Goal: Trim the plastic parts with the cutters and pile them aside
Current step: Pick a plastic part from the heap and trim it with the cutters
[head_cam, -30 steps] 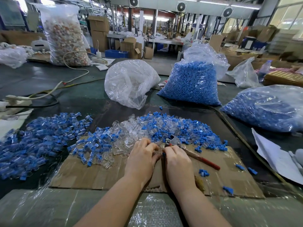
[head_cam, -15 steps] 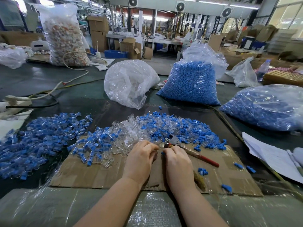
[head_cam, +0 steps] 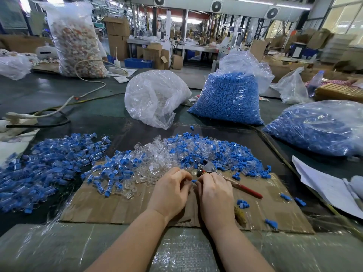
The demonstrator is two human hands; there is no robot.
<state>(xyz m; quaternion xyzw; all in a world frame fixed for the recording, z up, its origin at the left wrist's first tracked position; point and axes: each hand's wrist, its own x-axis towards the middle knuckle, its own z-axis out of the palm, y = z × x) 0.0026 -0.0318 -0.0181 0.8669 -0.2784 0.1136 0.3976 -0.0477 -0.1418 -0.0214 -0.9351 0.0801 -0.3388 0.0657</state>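
Blue and clear plastic parts under our hands

Blue trimmed pile [head_cam: 39, 169] lies at left on the surface [head_cam: 98, 114]; our left hand [head_cam: 170, 191] and right hand [head_cam: 216, 191] pinch one small blue part [head_cam: 193, 181] between them over the cardboard [head_cam: 117, 207] — cutters [head_cam: 208, 167] rest just beyond, red handle [head_cam: 249, 190] trailing right.

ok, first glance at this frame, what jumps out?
The mound of blue and clear plastic parts across the cardboard sheet, with a second pile to its left. Behind stand bulging bags of blue pieces. Centre front, the left hand and right hand meet over a small blue part, cutters just beyond.
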